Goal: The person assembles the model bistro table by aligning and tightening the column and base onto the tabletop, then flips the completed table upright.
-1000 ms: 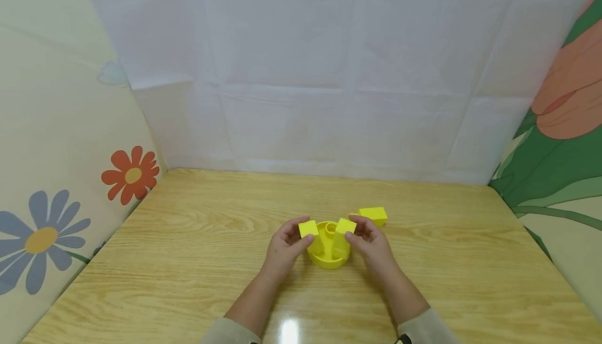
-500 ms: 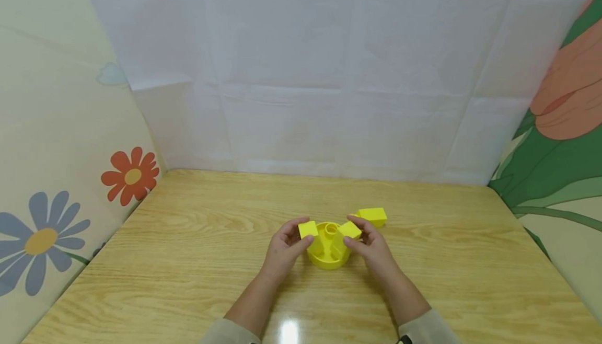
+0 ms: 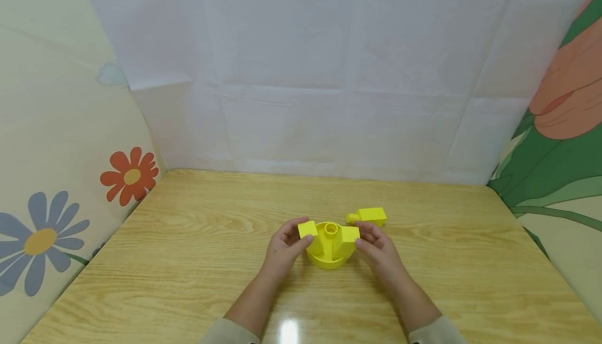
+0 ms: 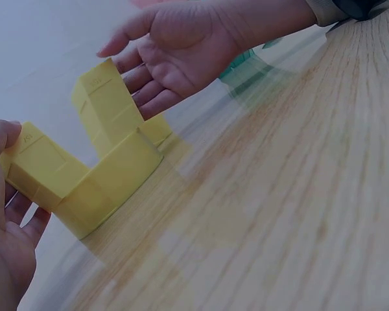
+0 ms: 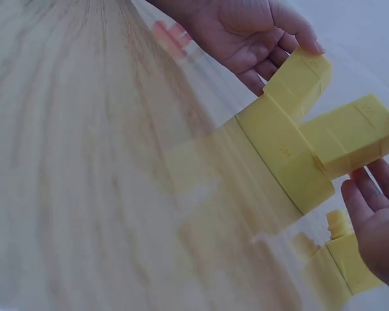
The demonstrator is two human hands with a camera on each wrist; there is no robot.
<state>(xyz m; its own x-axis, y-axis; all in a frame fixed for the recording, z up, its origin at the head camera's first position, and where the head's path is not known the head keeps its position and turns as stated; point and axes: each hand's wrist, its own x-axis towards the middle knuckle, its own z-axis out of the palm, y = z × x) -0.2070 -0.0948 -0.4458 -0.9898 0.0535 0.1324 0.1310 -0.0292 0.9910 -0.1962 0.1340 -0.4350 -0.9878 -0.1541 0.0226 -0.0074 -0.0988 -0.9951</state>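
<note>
1. Wood-grained table (image 3: 155, 281) stretches beneath both hands, with a bright glare patch (image 3: 289, 331) between the forearms.
2. Left hand (image 3: 284, 247): thumb and fingers pinch the left block (image 3: 308, 229), which stands up from the near-hand side of the round yellow base (image 3: 328, 265).
3. Right hand (image 3: 380, 251): thumb and fingers are loosely spread around the right block (image 3: 350, 236); thumb contact is hard to tell.
4. Between the hands, the base rests on the table; its ring socket (image 3: 331, 228) rises beyond the blocks, and the right block stands between it and the right thumb.
5. Just beyond the right fingers lies a loose yellow piece (image 3: 371, 215), its knob (image 3: 352, 219) pointing leftward; those fingertips partly cover it in the head view.
6. Farther out, a creased white sheet (image 3: 291, 82) hangs ahead of both hands, with flowered panels (image 3: 56, 109) to either side.
</note>
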